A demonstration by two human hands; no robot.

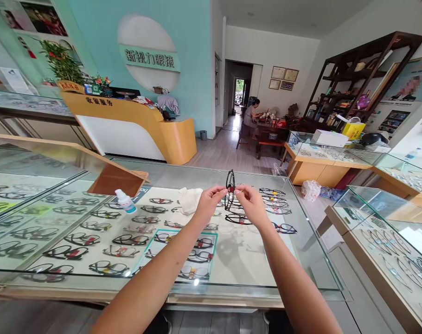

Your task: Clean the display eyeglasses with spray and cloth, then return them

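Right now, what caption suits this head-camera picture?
Both hands, left hand and right hand, hold black-framed eyeglasses above a glass display counter.

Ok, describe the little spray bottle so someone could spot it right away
Start at the glass display counter full of eyeglass frames. On its top, left of the white cloth, lies a small spray bottle on its side. It is the only bottle there, clear with a blue band.

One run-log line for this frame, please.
left hand: pinching black eyeglass frame | right hand: pinching same frame | frame: raised above glass display counter | nearby: white cloth, small bottle
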